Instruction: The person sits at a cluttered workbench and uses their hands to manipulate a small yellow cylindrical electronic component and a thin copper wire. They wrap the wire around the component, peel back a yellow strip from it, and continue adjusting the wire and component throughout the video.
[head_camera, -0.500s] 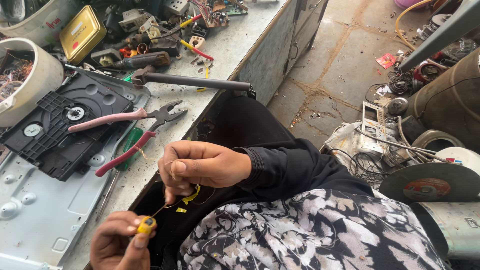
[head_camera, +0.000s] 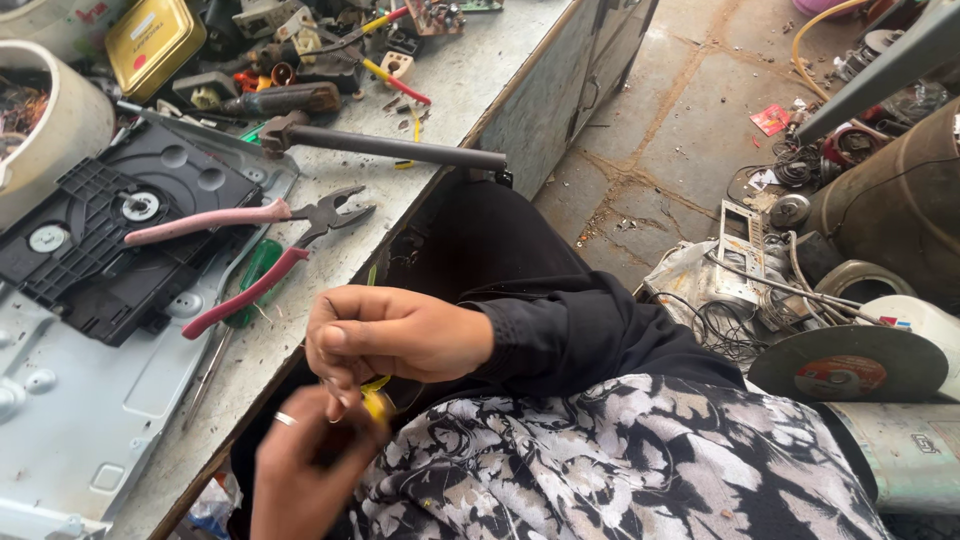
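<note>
My right hand (head_camera: 395, 335) is closed in front of my lap, its fingertips pinching a thin yellow wire (head_camera: 375, 385). Just below it my left hand (head_camera: 305, 465), a ring on one finger, is closed on the small yellow piece (head_camera: 378, 405) at the wire's lower end. The two hands nearly touch. Both hover off the workbench's (head_camera: 480, 85) edge, over my dark clothing.
Pink-handled pliers (head_camera: 250, 245) lie open on the bench beside a black disc drive tray (head_camera: 110, 235) in a grey chassis. A dark-handled hammer (head_camera: 390, 147) lies further back among small parts and a yellow tin (head_camera: 150, 40). Scrap, wires and a grinding disc (head_camera: 850, 365) cover the floor at right.
My left hand has risen to meet the right hand, and the wire stretch between them has shortened. The view has shifted slightly.
</note>
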